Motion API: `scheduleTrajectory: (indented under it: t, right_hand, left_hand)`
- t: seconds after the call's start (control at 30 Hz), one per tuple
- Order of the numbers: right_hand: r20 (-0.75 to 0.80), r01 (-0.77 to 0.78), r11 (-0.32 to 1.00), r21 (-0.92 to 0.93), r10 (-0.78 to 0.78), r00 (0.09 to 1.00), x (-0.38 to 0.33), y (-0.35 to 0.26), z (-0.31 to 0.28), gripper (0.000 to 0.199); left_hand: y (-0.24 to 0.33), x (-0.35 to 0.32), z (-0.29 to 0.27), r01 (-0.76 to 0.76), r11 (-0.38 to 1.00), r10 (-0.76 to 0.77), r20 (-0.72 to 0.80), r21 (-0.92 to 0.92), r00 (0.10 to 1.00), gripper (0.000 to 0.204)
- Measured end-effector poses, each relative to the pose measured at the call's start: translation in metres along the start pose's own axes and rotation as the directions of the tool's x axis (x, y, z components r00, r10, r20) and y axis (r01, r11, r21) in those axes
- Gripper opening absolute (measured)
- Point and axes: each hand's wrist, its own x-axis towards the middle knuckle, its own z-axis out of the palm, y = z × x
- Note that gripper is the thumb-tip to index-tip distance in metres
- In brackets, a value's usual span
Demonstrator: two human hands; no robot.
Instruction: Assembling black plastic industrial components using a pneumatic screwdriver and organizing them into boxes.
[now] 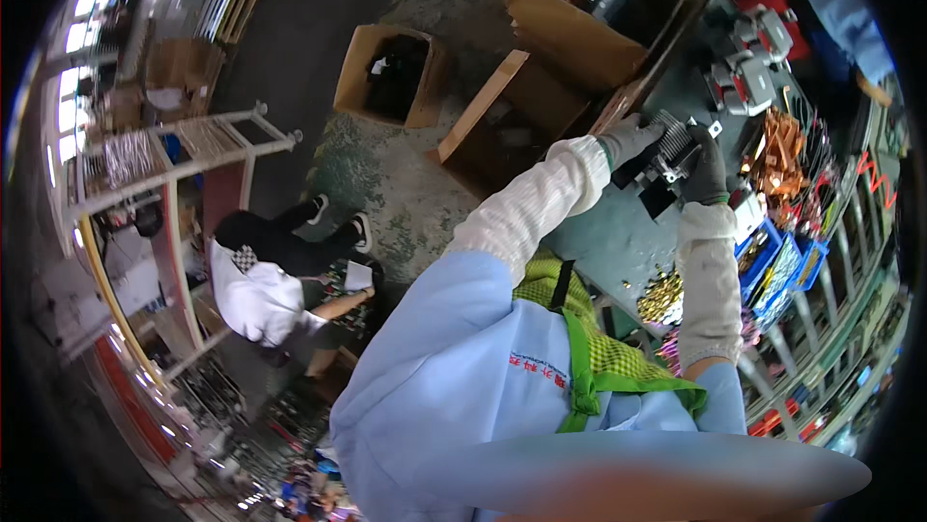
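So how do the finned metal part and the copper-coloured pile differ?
The finned metal part is grey and dark, while the copper-coloured pile is orange-brown. The part is one compact block held between the left hand and right hand; the pile is many jumbled pieces, lying to its right. Both look metallic.

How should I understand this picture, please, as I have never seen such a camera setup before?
There is no machine here, only a person working with two gloved hands. A wide fisheye camera on the person's head looks down, which is why straight edges bend. The left hand and right hand hold a dark finned metal part between them, above a grey table. On the table lie copper-coloured pieces and a pile of small gold-coloured parts, with blue bins nearby. Farther left are open cardboard boxes and another person.
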Motion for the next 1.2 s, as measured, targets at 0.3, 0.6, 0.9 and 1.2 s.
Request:
scheduleTrajectory:
  t: [0.3, 0.6, 0.9, 1.2]
  right_hand:
    - [0.424, 0.634, 0.717, -0.290, -0.498, 0.757, -0.111, -0.010, -0.002, 0.028]
    - [0.474, 0.669, 0.193, -0.718, -0.568, 0.673, -0.148, -0.008, -0.010, 0.056]
    - [-0.119, 0.132, 0.294, -0.947, -0.699, 0.705, -0.269, 0.005, -0.154, 0.046]
    - [-0.539, -0.563, 0.093, -0.821, -0.449, 0.712, -0.186, -0.055, -0.305, 0.047]
  left_hand:
    - [-0.005, -0.098, 0.014, -0.558, 0.827, 0.562, 0.106, -0.069, 0.820, 0.091]
    - [-0.060, -0.110, 0.030, -0.541, 0.838, 0.532, 0.111, 0.070, 0.839, 0.109]
    - [-0.066, -0.126, 0.071, -0.295, 0.774, 0.321, -0.055, -0.560, 0.946, 0.054]
    - [-0.011, -0.187, 0.021, -0.361, 0.708, 0.514, -0.094, 0.606, 0.852, 0.124]
